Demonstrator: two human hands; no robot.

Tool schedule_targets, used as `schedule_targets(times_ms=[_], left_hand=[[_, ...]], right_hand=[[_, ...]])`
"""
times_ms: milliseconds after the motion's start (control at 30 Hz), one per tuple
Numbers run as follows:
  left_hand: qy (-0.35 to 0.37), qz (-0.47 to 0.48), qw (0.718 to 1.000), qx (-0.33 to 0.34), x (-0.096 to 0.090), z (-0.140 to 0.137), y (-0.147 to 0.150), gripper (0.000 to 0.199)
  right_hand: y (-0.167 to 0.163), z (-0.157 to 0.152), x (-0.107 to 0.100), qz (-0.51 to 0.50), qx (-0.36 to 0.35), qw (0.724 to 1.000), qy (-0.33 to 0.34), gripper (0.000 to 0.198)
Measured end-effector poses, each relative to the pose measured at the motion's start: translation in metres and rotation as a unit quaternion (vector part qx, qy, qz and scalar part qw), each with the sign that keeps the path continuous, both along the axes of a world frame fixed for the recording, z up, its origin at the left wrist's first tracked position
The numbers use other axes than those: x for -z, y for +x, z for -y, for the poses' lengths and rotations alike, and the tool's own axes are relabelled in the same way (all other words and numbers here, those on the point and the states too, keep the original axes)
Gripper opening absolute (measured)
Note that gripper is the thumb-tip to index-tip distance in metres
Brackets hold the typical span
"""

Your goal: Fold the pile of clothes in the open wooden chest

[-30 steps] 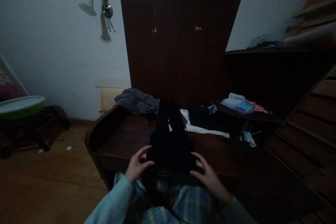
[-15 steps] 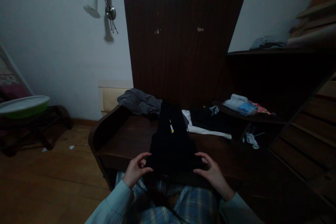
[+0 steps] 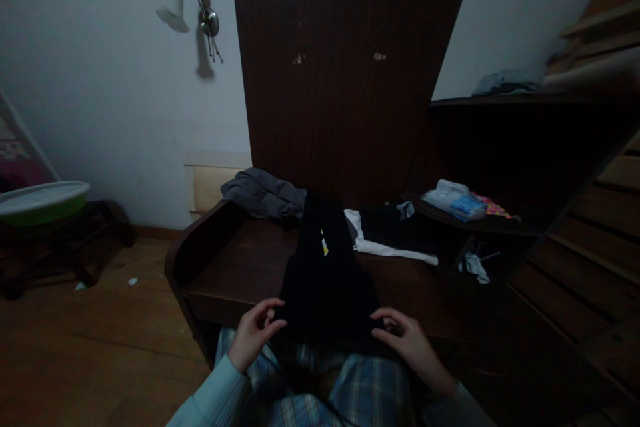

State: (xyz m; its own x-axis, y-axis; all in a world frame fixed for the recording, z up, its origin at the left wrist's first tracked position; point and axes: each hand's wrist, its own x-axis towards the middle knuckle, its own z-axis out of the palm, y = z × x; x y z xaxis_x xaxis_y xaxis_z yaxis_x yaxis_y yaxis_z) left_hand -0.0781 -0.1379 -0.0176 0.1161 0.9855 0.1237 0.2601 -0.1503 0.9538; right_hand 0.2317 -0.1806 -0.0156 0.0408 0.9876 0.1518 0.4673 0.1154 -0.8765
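A black garment (image 3: 325, 293) with a small white and yellow mark lies lengthwise on the dark wooden desk (image 3: 230, 267), its near end at the front edge above my lap. My left hand (image 3: 255, 330) grips its near left corner between thumb and fingers. At the near right corner, my right hand (image 3: 407, 340) pinches the cloth in the same way. The dark cloth hides parts of the fingertips. Behind it on the right rests a folded black and white garment (image 3: 395, 237). A grey garment (image 3: 263, 193) is heaped at the back left.
On the right, a low shelf holds a blue and white plastic packet (image 3: 455, 200). Crumpled white paper (image 3: 475, 267) sits in the compartment below. A tall dark board (image 3: 345, 80) rises behind the desk. Left, a green basin (image 3: 45, 203) rests on a low stand.
Both hands have drawn the near end of the black garment slightly toward me and down. The view has shifted a little; the other things stay put.
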Motion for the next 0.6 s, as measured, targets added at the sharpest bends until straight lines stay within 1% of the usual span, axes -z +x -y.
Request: schedule_targets(times_ms=[167,267,400,500,600], left_hand=[[-0.035,0.041,0.998,0.024,0.000,0.003,-0.001,0.051],[-0.038,0.060,0.997,0.005,0.003,0.002,-0.003,0.048],[-0.040,0.060,0.997,-0.020,0.009,0.001,-0.005,0.046],[-0.018,0.040,0.999,-0.030,0.012,-0.001,-0.005,0.046],[0.041,-0.015,0.998,-0.049,0.014,0.000,-0.004,0.041]], right_hand=[[0.000,0.003,-0.003,0.017,-0.014,1.000,-0.001,0.028],[-0.001,0.001,-0.003,0.010,-0.005,1.000,-0.003,0.026],[0.000,-0.002,0.002,0.028,0.017,0.999,0.002,0.021],[0.002,-0.003,0.003,0.054,0.018,0.998,0.015,0.027],[0.003,-0.001,0.001,0.110,0.030,0.991,0.076,0.035]])
